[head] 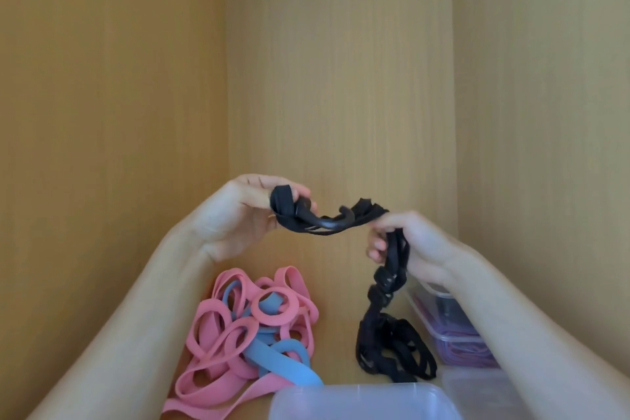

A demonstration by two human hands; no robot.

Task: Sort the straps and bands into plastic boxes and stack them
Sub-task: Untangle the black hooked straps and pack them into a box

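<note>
Light brown wood-grain panels (341, 61) close us in on three sides. At the lower left lies a tangled heap of flat pink elastic bands (272, 319), with wider light-blue elastic bands (296, 372) woven through it. Nearest us sits a translucent plastic box (358, 387), cut off by the bottom edge; it covers the heap's near end. At the right, two clear lidded plastic boxes (453, 334) stand stacked, the lower holding purple and red bands. Our right forearm (531, 334) crosses them, and the upper one's contents are too dark to tell. In front of them is a pale translucent piece (477, 385); lid or box, we cannot say.

We hold the long black fabric strap (378, 314) raised. The left hand (238, 215) curls round its bunched end, and the right hand (412, 242) pinches it further along. The rest hangs in a knotted tangle between the heap and the stacked boxes.
</note>
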